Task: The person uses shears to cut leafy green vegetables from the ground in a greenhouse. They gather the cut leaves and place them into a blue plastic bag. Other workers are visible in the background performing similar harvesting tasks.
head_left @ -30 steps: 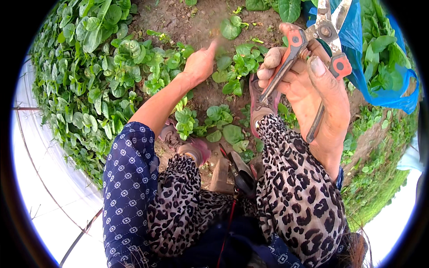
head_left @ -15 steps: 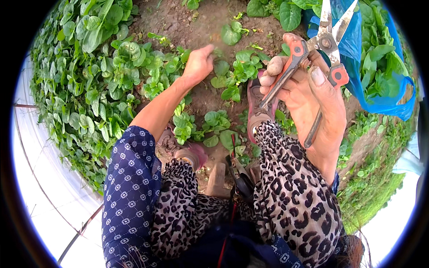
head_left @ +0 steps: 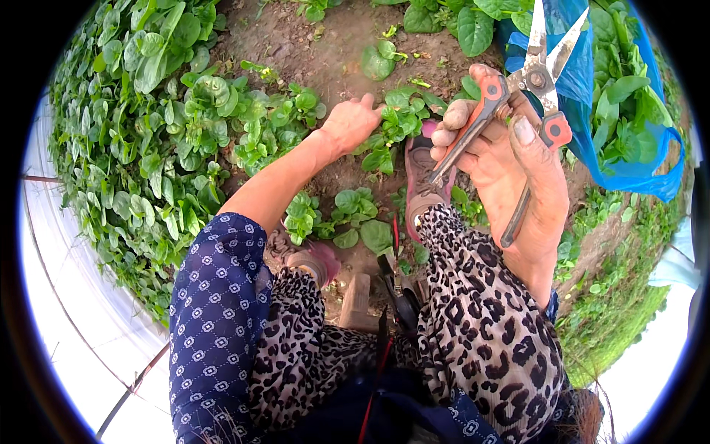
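Scissors (head_left: 538, 77), blades apart, sit in the loosely curled right hand (head_left: 504, 172) before the blue bag (head_left: 642, 176), while the half-closed left hand (head_left: 347, 124), having shifted right, now has the leafy plant (head_left: 405, 120) within touch, any grip indiscernible.

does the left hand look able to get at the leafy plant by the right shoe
Probably yes: the left hand is right beside the leafy plant, with nothing visible between them; the right hand, holding the shears, is farther right.
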A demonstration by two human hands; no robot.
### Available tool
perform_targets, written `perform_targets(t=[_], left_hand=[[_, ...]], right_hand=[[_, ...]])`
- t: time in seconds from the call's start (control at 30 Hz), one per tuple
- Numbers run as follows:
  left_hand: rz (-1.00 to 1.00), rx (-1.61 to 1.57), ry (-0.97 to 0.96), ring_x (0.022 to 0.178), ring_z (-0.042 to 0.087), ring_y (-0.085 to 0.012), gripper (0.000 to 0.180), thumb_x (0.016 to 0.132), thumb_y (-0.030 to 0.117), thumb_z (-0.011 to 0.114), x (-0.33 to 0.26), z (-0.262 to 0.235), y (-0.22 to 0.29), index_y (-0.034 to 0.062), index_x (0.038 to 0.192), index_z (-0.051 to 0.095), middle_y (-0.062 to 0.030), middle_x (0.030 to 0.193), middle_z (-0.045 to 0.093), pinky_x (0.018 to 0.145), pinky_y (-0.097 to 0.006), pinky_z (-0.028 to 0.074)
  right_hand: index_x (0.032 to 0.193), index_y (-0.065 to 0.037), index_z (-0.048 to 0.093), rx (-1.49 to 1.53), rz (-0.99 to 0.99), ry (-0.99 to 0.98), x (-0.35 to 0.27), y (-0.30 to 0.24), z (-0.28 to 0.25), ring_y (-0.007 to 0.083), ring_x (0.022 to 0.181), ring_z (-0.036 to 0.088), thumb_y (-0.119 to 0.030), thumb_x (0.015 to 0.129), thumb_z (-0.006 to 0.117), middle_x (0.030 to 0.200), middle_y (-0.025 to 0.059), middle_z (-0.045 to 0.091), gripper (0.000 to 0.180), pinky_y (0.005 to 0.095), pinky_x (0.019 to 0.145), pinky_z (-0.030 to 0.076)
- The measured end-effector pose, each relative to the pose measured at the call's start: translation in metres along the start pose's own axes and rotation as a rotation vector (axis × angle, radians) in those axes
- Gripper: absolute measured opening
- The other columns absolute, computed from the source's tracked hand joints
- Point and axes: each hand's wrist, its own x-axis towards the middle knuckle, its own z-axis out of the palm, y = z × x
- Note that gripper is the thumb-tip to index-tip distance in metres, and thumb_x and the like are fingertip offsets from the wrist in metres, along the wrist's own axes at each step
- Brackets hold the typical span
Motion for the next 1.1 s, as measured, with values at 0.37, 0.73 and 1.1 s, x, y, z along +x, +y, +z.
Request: perform_targets(t=[0.37,0.73,1.1], left_hand=[[-0.176,-0.232,0.035,0.084,0.064,-0.0420,0.016,0.077,-0.001,0.053,-0.048,-0.015,-0.010,-0.0001,0.092,0.057,-0.0208,0.093,0.061,0.069,-0.048,0.054],[-0.200,-0.097,-0.054,0.077,0.068,-0.0387,0.028,0.081,0.002,0.055,0.002,-0.004,-0.024,0.0048,0.109,0.049,-0.0201,0.079,0.068,0.063,-0.048,0.055],[-0.242,-0.195,0.067,0.072,0.066,-0.0410,0.019,0.080,0.004,0.052,-0.005,0.003,-0.032,0.0052,0.099,0.054,-0.0211,0.074,0.065,0.062,-0.050,0.052]], right_hand=[[0.141,0.005,0.035,-0.013,0.018,0.025,-0.002,-0.001,-0.006,0.0270,0.101,0.061,-0.042,0.096,0.052,0.113,0.0180,0.057,0.067,0.0393,0.092,0.049],[0.133,0.003,0.046,0.210,0.003,0.031,0.000,0.004,-0.004,0.0249,0.095,0.064,-0.024,0.095,0.060,0.106,0.0169,0.063,0.048,0.0365,0.087,0.052],[0.132,0.001,0.046,0.254,0.016,0.115,0.000,-0.002,-0.008,0.0268,0.096,0.065,-0.028,0.094,0.059,0.106,0.0173,0.063,0.049,0.0361,0.087,0.052]])
